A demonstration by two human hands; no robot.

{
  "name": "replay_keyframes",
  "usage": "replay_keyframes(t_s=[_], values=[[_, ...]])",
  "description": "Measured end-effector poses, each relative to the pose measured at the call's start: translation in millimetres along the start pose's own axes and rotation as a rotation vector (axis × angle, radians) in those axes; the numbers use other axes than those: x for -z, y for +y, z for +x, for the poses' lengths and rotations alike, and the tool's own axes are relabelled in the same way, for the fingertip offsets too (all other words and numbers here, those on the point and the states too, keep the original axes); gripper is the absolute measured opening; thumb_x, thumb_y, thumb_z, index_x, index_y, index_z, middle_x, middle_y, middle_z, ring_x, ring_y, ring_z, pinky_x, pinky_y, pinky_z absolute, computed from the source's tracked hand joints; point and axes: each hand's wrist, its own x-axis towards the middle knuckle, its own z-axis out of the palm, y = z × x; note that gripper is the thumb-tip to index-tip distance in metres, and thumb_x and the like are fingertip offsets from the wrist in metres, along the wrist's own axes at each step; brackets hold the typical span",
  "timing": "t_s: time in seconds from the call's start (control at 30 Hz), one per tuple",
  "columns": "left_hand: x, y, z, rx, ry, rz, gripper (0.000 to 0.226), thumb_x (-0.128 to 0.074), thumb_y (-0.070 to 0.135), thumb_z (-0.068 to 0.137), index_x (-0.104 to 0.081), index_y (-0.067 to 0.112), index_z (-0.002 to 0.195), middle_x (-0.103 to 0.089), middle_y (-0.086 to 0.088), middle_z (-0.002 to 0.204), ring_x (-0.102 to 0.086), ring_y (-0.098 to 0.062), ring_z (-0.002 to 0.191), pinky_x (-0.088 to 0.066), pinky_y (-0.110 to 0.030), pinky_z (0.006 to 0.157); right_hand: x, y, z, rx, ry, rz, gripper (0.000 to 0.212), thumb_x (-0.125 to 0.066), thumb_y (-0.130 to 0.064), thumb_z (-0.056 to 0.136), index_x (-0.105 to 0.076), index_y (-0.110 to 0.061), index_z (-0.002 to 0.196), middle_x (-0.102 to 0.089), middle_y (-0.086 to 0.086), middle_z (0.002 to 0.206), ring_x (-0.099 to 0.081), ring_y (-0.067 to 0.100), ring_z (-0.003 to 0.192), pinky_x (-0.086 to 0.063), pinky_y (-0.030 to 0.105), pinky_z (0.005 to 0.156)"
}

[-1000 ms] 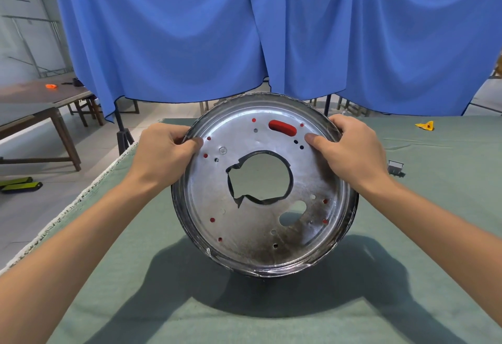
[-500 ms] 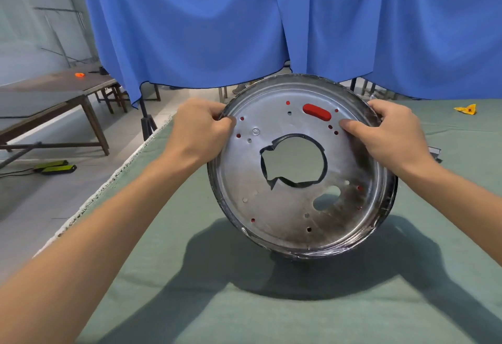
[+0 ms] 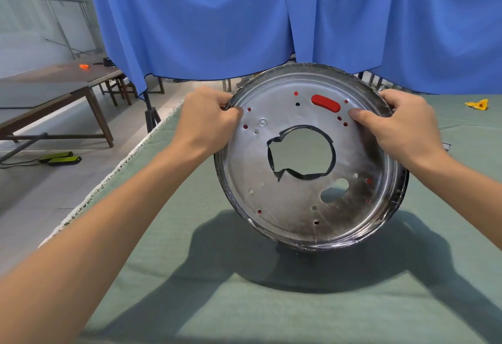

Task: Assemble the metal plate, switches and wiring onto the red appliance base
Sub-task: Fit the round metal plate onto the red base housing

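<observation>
Above the worktop (image 3: 190,276), the left hand (image 3: 206,123) and right hand (image 3: 399,126) gripped the tilted metal plate (image 3: 293,205) by its rim; it could slip and drop.

A green cloth (image 3: 244,303) covers the table; near its far right edge lies a small yellow object (image 3: 477,104), possibly plastic.

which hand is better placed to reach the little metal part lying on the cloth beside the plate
Right. The right hand grips the metal plate rim on the side where the small metal part lies; the left hand holds the far side.
</observation>
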Motion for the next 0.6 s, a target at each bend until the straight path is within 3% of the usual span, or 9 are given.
replay_keyframes(t_s=[0.23, 0.5, 0.6], values=[[-2.4, -2.0, -2.7, 0.005, 0.005, -0.03, 0.027, -0.06, 0.01, 0.086, -0.064, -0.012, 0.072, -0.048, -0.016, 0.057, -0.032, -0.02, 0.052, -0.021, -0.027, 0.046, 0.5, 1.6, 2.2, 0.016, -0.009, -0.005, 0.017, -0.069, -0.042, 0.083, -0.06, -0.028, 0.081, -0.056, -0.017, 0.072, -0.054, 0.022, 0.075, -0.037, 0.032, 0.065], [-6.0, -3.6, -3.5, 0.01, 0.017, -0.036, 0.029, -0.061, 0.01, 0.084, -0.061, -0.014, 0.069, -0.044, -0.011, 0.055, -0.03, -0.018, 0.049, -0.023, -0.026, 0.045, 2.0, 2.9, -0.4, 0.028, 0.001, 0.009, 0.012, -0.069, -0.039, 0.083, -0.061, -0.032, 0.085, -0.059, -0.017, 0.074, -0.057, 0.02, 0.079, -0.04, 0.032, 0.067], [-7.6, -4.2, -5.0, 0.006, 0.038, -0.031, 0.033, -0.062, 0.011, 0.083, -0.056, -0.014, 0.063, -0.04, -0.01, 0.052, -0.026, -0.018, 0.049, -0.021, -0.025, 0.044, 1.7, 5.4, -2.2, 0.005, -0.005, 0.015, 0.014, -0.07, -0.039, 0.083, -0.063, -0.027, 0.086, -0.063, -0.009, 0.078, -0.059, 0.022, 0.079, -0.047, 0.037, 0.069]])
